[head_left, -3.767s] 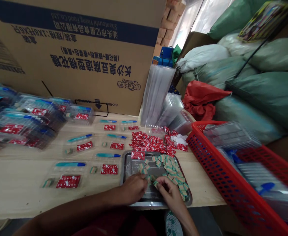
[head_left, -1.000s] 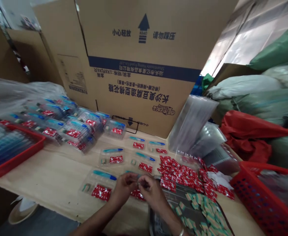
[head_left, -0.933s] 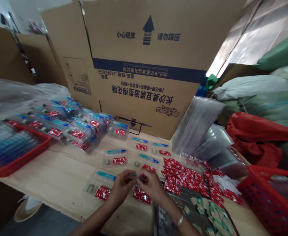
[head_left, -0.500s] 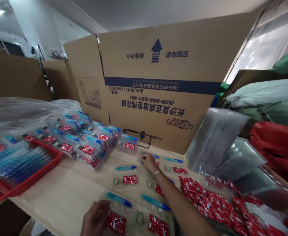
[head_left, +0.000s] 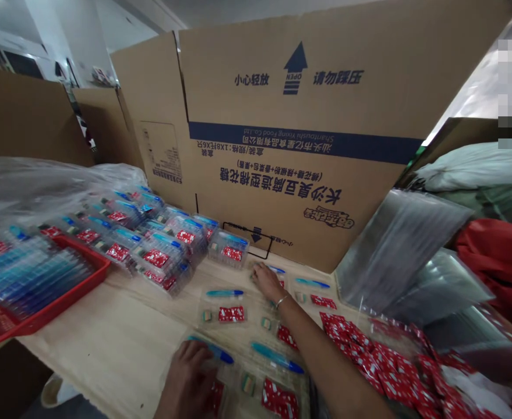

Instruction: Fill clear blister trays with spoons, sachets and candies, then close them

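Although both arms were out over the pale wooden tabletop [head_left: 102,343], the left hand [head_left: 186,378] sat open, fingers draped across a teal plastic stick with a blue tip [head_left: 209,348], its long axis slanting toward 4 o'clock, so that hand was clearly closest. The right hand [head_left: 267,282] was out around 12 o'clock, fingers loosely curled, can't tell if it gripped anything, below a big cardboard carton [head_left: 299,174].

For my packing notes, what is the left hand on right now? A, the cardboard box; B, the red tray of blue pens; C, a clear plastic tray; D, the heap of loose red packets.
C: the left hand lies on the clear plastic tray, its fingers touching the blue pen-shaped piece beside a red packet.
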